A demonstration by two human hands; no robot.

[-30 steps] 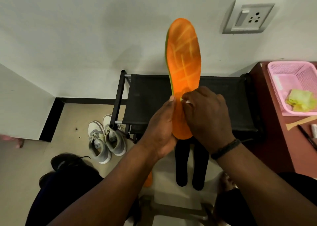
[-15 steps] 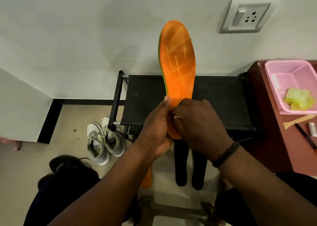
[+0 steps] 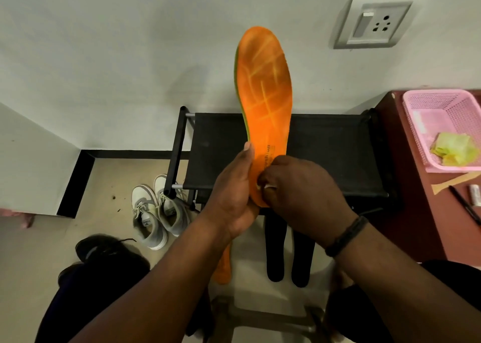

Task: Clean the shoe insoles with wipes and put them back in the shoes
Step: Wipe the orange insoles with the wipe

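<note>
Two hands meet at the heel of the orange insole [image 3: 266,93], which stands nearly upright with its long axis running up and away from the grip, toe end high against the wall. The left hand [image 3: 235,194] has its grip clenched around the heel edge, thumb lying along the insole's left rim, so nearly all of the insole rises above that hold. The right hand [image 3: 302,186] is just beside it, fingers curled and pinching a small white wipe [image 3: 266,186] against the heel face. The right hand is therefore the nearer one for the wiping stroke, and everything left to clean lies above its grip, along the insole's length.

Compared with half a second ago, the right hand sits lower on the insole, and more of the printed arch area now shows above it; the left hand's hold looks unchanged.

Below the grip, a second orange insole [image 3: 224,267] and two black insoles [image 3: 286,251] lie on the floor, with a grey pair of shoes [image 3: 156,212] lower left. A pink basket [image 3: 442,124] sits on the surface [image 3: 429,212] to the right.
</note>
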